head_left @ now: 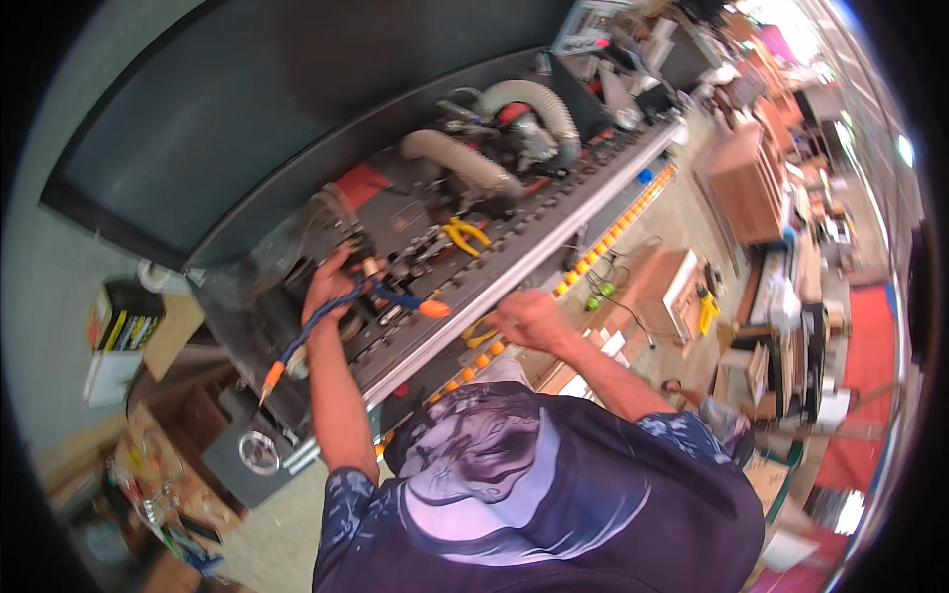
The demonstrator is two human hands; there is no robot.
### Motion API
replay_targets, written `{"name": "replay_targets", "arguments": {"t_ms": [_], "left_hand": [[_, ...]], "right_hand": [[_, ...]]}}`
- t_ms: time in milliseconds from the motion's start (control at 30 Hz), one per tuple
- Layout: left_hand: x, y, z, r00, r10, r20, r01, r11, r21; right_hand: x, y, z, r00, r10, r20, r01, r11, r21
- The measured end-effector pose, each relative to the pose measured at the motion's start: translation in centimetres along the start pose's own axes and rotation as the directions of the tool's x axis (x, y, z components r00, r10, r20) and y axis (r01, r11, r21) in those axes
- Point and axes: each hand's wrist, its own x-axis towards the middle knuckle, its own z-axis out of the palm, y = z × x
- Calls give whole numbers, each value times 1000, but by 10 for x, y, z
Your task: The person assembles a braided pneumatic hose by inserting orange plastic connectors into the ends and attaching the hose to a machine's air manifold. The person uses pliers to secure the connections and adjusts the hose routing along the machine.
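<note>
My left hand (327,289) reaches into the open machine, its fingers curled at a fitting. What they grip is hidden. Beside it, two blue segmented hoses with orange tips, one left (306,329) and one right (399,296), branch from this spot. Over the machine's silver front rail, my right hand (534,318) is closed. A yellow piece (478,332) shows by its fingers; blur hides whether it is held. Yellow-handled pliers (465,237) lie on the machine bed, apart from both hands.
Ribbed grey ducts (463,161) arch over the mechanism behind the rail (554,252). A dark raised cover (247,109) stands at the back. Yellow rollers (599,249) line the front. Wooden cabinets (743,185) and a yellow power tool (708,309) are on the right, a handwheel (259,452) lower left.
</note>
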Motion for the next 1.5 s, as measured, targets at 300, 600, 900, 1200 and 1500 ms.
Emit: {"name": "replay_targets", "arguments": {"t_ms": [300,600,900,1200,1500], "left_hand": [[0,-6,23,992,96,-85,-90,994,69],[5,-11,33,988,77,-132,-64,993,98],[-2,-9,33,983,88,-162,-72,992,103],[-5,-3,24,995,51,-84,-55,998,-41],[-11,3,18,998,64,29,-58,985,-162]], "right_hand": [[137,62,36,948,193,255,-104,940,-326],[188,96,-3,835,352,422,-197,909,-368],[156,14,-5,702,392,595,-613,757,225],[152,-11,-19,676,253,692,-588,751,300],[185,2,-22,624,147,768,-444,875,194]]}}
